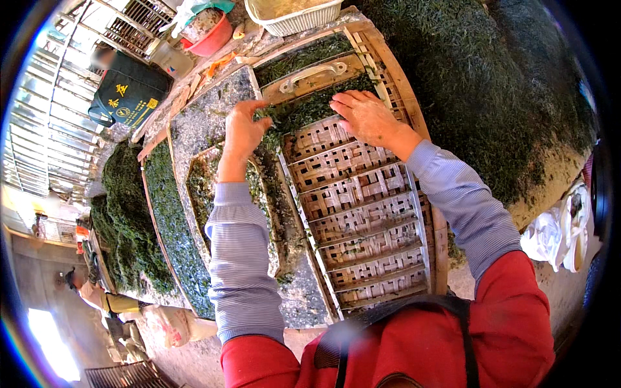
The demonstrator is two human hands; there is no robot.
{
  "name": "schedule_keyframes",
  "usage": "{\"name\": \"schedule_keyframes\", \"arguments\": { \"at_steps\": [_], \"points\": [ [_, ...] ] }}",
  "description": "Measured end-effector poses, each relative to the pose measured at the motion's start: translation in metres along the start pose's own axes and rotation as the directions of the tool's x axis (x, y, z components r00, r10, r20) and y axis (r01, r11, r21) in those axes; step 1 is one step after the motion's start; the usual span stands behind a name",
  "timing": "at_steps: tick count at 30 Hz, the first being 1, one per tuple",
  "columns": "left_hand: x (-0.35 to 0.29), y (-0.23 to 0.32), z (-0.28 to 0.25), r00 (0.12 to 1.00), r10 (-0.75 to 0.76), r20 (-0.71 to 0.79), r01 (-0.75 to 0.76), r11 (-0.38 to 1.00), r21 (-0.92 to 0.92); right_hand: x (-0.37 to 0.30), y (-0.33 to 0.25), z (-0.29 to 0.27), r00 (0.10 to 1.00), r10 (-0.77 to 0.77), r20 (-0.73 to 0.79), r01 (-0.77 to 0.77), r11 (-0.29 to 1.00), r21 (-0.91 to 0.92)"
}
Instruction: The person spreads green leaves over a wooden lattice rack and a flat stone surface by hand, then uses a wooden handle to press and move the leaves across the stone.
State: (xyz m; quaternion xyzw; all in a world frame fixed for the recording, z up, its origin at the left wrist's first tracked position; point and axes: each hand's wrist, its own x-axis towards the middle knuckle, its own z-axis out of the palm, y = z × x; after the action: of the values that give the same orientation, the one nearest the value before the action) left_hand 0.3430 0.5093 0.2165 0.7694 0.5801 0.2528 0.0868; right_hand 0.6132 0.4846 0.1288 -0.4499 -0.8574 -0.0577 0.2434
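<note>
Beneath my hands lies a long woven bamboo rack (362,194) with cross slats, held in a wooden frame. Dark green shredded leaves (310,110) cover its far end, around a wooden board (323,81) with a metal handle (314,75). My right hand (369,119) lies palm down, fingers spread, at the near edge of those leaves. At their left edge, my left hand (244,129) hovers with thumb and fingers apart and nothing visible between them. An angular tray (200,187) with green bits stands beside my left forearm.
A large dark green leaf heap (491,97) rises at right, with white bags (559,226) below it. More leaf piles (129,213) lie at left. A white basket (294,22) and red basin (210,35) stand at the back. Two other people appear at left.
</note>
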Motion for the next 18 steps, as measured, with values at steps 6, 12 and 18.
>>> {"name": "schedule_keyframes", "arguments": {
  "at_steps": [6,12,18],
  "points": [
    [-0.028,-0.04,0.016,0.99,-0.001,0.138,-0.028,0.977,0.21,0.034,-0.038,0.016,0.994,-0.092,-0.066,0.091,0.996,-0.021],
    [-0.034,-0.062,0.033,0.998,0.07,0.006,-0.07,0.997,0.044,0.054,-0.068,0.041,0.98,-0.186,0.074,0.183,0.982,0.045],
    [-0.023,-0.044,0.04,0.994,0.082,-0.07,-0.064,0.97,0.233,0.054,-0.066,0.037,0.98,-0.198,0.021,0.192,0.967,0.167]
  ]
}}
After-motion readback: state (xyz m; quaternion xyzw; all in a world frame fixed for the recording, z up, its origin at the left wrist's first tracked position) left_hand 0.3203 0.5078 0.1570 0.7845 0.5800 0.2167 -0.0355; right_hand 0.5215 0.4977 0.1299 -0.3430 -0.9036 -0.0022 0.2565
